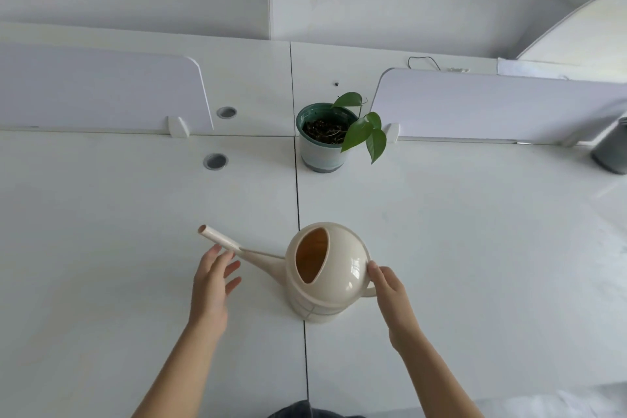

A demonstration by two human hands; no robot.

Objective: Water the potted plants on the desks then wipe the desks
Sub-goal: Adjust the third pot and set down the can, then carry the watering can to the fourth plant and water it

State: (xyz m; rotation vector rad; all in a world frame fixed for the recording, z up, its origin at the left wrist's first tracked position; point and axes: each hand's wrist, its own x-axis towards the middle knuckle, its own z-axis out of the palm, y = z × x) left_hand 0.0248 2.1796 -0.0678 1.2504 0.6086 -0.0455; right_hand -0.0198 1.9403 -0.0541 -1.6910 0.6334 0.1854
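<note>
Dark cloth [315,412] shows at 6 o'clock on the bottom edge, and both bare forearms reach forward over the white desk [458,248]. At 7 o'clock the left hand [212,285] has its fingers spread and holds nothing, with its fingertips just beside the spout [237,248]. At 5 o'clock the right hand [390,299] wraps the handle of the watering can [342,268] with its thumb tip on the dome; the fingers behind it are hidden.

The can stands upright on the desk, astride the dark seam [298,200] between two desktops. It is glossy cream plastic with a round domed body, a ribbed base and a long thin spout pointing to 10 o'clock. Its wide oval fill opening [312,254] faces up, and I cannot tell the water level.

At 12 o'clock from the can, well apart from it, the potted plant [325,139] sits just right of the seam. Its glazed round pot has a green rim and a pale wall and holds dark crumbly soil [322,131]. Smooth heart-shaped leaves [368,134] droop over its 4 o'clock side.

The likely slips:
- A fast tilt could slop water out of the wide opening.
- The long spout could overshoot the small pot, and the spill would run into the seam.
- The slick handle could twist in a one-handed hold.

Farther off, round grey cable holes [215,161] lie at 10 o'clock, matt partition panels [492,105] stand across the back, and a grey container [610,149] sits at 3 o'clock
</note>
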